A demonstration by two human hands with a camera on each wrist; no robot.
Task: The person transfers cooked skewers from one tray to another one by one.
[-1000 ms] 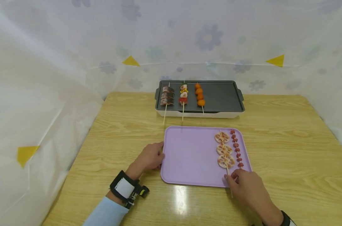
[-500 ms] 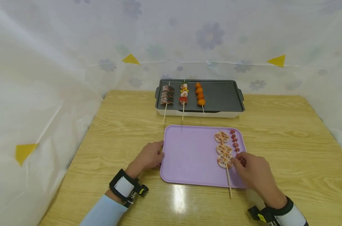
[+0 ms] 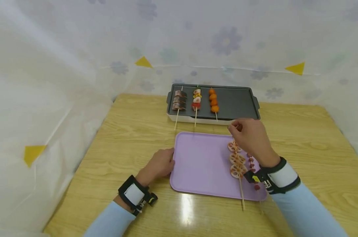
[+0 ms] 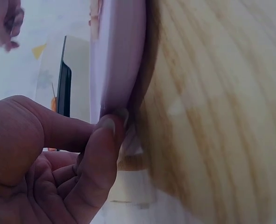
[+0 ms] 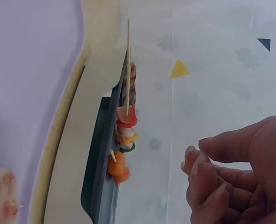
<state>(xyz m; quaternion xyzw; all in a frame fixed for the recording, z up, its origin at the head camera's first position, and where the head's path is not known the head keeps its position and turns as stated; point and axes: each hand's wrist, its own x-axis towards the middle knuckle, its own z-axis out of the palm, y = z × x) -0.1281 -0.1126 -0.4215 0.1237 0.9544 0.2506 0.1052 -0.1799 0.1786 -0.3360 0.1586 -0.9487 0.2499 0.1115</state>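
Observation:
My left hand pinches the left rim of a purple tray; the left wrist view shows thumb and fingertip on its edge. Over the tray's far right corner, in front of the grill, hovers my right hand. Its fingers are loosely bent and nothing is between them in the right wrist view. On the tray's right side lie a skewer of lotus root slices and a skewer of small red pieces, partly hidden by my right hand and wrist.
Behind the tray stands a dark grill plate on a white base. It bears a skewer of dark-skinned fish-like chunks, a mixed skewer and a skewer of orange balls. Flowered sheeting hangs behind the wooden table.
My right hand has moved away from the skewers' near ends, forward to the tray's far edge. My left hand stays at the tray's left rim. The skewers look unmoved on the tray.

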